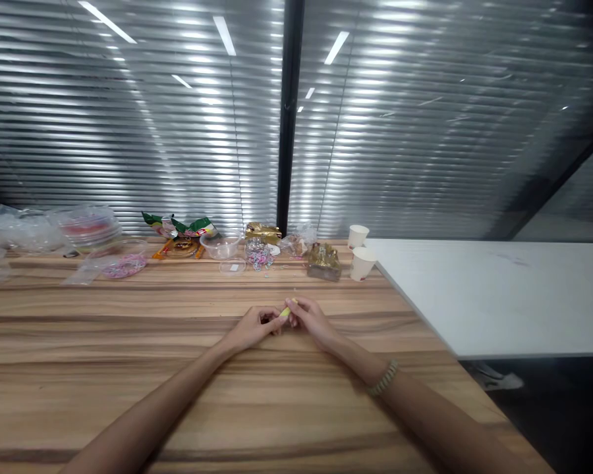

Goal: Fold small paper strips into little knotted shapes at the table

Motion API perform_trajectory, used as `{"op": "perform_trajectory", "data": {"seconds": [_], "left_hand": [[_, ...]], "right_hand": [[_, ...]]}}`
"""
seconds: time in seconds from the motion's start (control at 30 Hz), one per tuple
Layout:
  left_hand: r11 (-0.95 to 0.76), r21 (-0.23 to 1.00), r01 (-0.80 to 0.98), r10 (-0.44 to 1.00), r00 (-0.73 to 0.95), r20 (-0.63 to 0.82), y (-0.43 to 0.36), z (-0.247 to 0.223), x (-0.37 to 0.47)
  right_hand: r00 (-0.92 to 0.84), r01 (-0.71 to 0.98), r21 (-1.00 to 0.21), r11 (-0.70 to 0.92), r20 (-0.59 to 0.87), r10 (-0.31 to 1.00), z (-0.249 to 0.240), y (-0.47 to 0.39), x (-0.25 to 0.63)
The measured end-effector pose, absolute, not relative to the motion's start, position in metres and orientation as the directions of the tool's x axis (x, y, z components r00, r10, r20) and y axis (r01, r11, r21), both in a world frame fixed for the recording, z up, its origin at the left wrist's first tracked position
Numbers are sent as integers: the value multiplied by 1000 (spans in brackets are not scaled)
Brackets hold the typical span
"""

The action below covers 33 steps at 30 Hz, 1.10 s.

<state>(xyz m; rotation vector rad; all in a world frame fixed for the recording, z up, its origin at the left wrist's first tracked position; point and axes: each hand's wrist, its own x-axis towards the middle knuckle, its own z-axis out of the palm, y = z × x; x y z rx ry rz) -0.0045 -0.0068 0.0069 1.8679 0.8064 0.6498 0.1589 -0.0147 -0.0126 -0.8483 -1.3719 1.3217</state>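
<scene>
Two bare hands meet over a wood-grain tabletop [217,401], seen from above by the person they belong to. Between them, a little beyond the middle of the view, is a small yellow strip [285,312], too small to identify further. The left hand [254,326] pinches its near end, thumb on top and fingers curled beneath. The right hand [315,321] has thumb and fingers closed together on the far end. Both forearms rest low over the table, and the right wrist wears a beaded-looking bracelet [384,378].

Beyond the hands, along the table's far edge, things stand in a row. On the right, two white paper cups [362,264] stand upright, one behind the other. Just left of them is a crumpled gold foil bag [325,262]; a gold packet [263,233] lies farther back. Next come a clear bag of small pink and pale pieces [259,257], a clear plastic bowl [221,246] with a round clear lid [232,266] in front, and green snack packets [196,226]. Clear plastic packaging fills the far left.

A white table [518,296] adjoins on the right; window blinds [153,125] hang behind everything.
</scene>
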Motion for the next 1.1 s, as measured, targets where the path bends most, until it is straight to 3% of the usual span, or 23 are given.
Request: {"op": "perform_trajectory", "data": {"seconds": [0.33,0.67,1.1], "left_hand": [[-255,955,150,763,638,103,-4,5,-4],[-224,965,135,863,487,132,2,-4,-7],[-163,984,67,826,555,99,-1,3,-6]], "right_hand": [[-288,-120,-976,179,207,935,-14,-14,159],[-319,-164,-976,144,191,928,-12,-14,157],[-436,-40,-969,244,236,868,-7,-19,161]]}}
